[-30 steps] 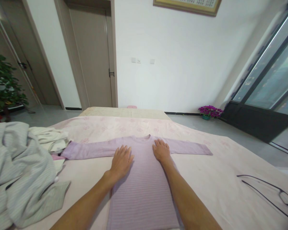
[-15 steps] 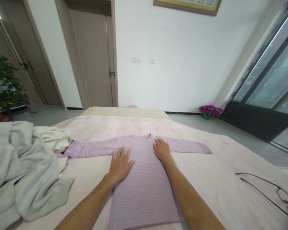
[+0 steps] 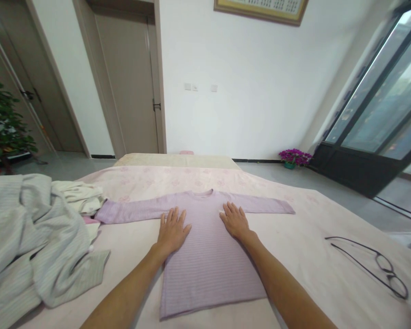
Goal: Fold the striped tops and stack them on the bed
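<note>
A lilac striped long-sleeved shirt (image 3: 208,256) lies spread on the pale pink bedcover (image 3: 297,256), its neckline away from me and both sleeves stretched out sideways. My left hand (image 3: 173,230) rests flat on the shirt's left edge below the sleeve, fingers spread. On the opposite edge, just under the right sleeve, my right hand (image 3: 235,220) lies palm down with its fingers extended. Neither hand grips the fabric. The left cuff reaches the heap of clothes at the side.
A grey striped garment (image 3: 55,246) is heaped at the left, with cream-coloured clothing (image 3: 84,196) behind it. Black-framed glasses (image 3: 380,269) lie at the right. Beyond the bed are a closed door (image 3: 130,82), a white wall and purple flowers (image 3: 294,156) on the floor.
My right hand has slid down the shirt's edge from near the shoulder. My left hand stays at about the same spot. The view has shifted slightly, showing more of the glasses.
</note>
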